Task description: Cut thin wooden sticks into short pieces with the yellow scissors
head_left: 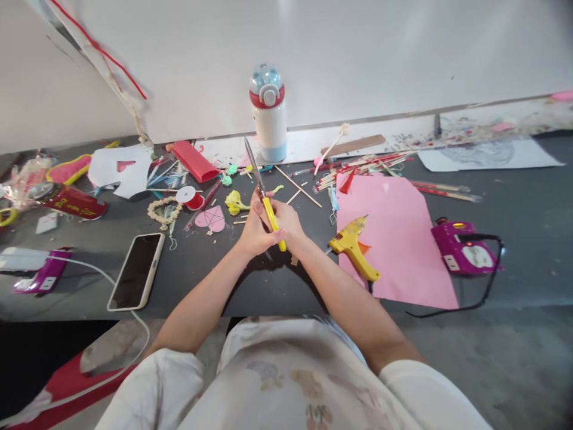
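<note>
Yellow-handled scissors (271, 218), seen edge-on, point up and away from me over the dark table. My left hand (254, 228) and my right hand (289, 222) are brought together around the handle, both closed on it. Fingers overlap there, so part of the grip is hidden. Just beyond my hands lies a yellow flower-like piece (236, 203). Thin wooden sticks (298, 186) cross on the table near the blade tips. To the left is a pink paper heart (211, 219) with lines drawn on it.
A bottle (270, 128) stands at the back. On the right lie a yellow glue gun (356, 245), pink paper (398, 239) and a purple power strip (465, 248). A phone (136, 272), red ribbon spool (190, 197) and red can (74, 202) are left.
</note>
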`<move>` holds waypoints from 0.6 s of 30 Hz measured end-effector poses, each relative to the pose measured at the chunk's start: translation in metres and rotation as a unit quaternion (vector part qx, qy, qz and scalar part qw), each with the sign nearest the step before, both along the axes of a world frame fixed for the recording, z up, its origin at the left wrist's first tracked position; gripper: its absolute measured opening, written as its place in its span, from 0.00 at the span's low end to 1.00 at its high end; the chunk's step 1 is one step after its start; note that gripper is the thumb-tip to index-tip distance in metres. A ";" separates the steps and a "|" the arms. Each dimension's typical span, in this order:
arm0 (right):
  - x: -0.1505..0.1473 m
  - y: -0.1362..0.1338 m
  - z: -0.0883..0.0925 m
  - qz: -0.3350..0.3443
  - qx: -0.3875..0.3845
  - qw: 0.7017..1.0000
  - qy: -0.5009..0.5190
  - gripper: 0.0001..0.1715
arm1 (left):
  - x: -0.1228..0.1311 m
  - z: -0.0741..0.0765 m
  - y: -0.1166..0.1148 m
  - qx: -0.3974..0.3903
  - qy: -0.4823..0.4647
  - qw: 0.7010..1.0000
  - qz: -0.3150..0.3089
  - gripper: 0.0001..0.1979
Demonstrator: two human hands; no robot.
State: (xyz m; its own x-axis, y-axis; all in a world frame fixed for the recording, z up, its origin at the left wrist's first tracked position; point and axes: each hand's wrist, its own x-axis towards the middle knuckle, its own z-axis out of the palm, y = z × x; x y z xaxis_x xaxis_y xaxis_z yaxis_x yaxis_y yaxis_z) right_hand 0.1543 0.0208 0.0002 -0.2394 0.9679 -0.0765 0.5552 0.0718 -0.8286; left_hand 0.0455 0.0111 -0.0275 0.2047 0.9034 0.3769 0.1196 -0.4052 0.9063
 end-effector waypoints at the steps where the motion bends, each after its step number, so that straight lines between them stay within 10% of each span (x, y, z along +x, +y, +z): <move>1: 0.000 0.000 0.000 -0.001 0.001 1.000 0.000 0.23 | 0.000 0.000 0.000 0.000 -0.001 1.000 0.000 0.48; 18: 0.007 -0.007 0.013 0.013 0.028 0.999 0.024 0.23 | -0.018 0.019 0.002 0.037 -0.030 0.999 0.005 0.44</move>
